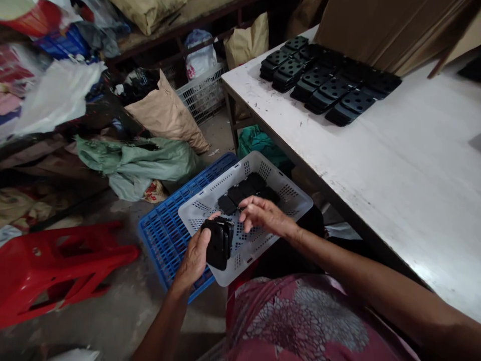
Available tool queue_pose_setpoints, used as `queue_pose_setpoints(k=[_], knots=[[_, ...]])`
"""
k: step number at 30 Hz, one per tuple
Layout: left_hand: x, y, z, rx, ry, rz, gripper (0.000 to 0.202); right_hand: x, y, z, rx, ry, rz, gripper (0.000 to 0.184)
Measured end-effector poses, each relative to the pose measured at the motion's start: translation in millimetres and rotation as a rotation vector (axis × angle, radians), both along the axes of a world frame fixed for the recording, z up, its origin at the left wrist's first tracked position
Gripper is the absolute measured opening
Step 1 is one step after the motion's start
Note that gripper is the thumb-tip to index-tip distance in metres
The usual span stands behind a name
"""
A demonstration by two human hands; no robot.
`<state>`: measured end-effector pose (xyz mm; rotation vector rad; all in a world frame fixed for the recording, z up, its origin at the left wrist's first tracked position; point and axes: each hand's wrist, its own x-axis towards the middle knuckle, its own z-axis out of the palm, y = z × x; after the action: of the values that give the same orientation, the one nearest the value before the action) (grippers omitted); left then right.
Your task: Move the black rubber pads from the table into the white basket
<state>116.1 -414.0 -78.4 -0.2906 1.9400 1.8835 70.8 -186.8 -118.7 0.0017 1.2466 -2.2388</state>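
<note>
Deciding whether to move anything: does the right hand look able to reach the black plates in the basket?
Probably yes: the right hand hovers just above the black plates in the white basket, with nothing between them.

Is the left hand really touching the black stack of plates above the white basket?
Touching. The head view shows the left hand closed around the black stack of plates, with its fingers against the stack's side.

Left grip (193,258) closed around stack of black perforated plates (218,243); right grip (265,215) open, fingers spread above white plastic basket (289,198) holding more black plates (242,193); basket edge over blue plastic crate (169,240); rows of black perforated plates (330,80) on white counter (376,200); red plastic stool (56,271) on concrete floor (124,321), left.
</note>
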Motion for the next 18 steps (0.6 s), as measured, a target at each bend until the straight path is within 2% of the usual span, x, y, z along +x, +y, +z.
queue_pose_setpoints(k=[3,5,7,8,12,15,18], knots=[[-2,-11,-1.1,-0.022,0.013,0.012,0.066,-36,26,-24.3,0.444,0.019,-0.135,0.022],[-1,-17,-2.2,-0.055,0.050,0.033,0.063,-55,36,-40.6,0.881,0.161,-0.021,0.006],[1,-20,-4.1,-0.058,0.069,0.060,0.061,-66,35,-55.3,1.161,0.316,0.146,0.010],[2,-21,-4.8,-0.052,0.064,0.068,0.061,-68,31,-61.8,1.232,0.369,0.213,0.011],[10,-24,-3.2,-0.084,0.019,0.072,0.060,-64,1,-82.0,1.332,0.458,0.410,0.013],[14,-26,-1.7,-0.094,0.004,0.067,0.061,-58,-19,-90.8,1.391,0.509,0.558,0.011],[17,-28,-4.9,-0.047,-0.039,0.093,0.071,-54,-29,-95.2,1.441,0.544,0.663,0.018]])
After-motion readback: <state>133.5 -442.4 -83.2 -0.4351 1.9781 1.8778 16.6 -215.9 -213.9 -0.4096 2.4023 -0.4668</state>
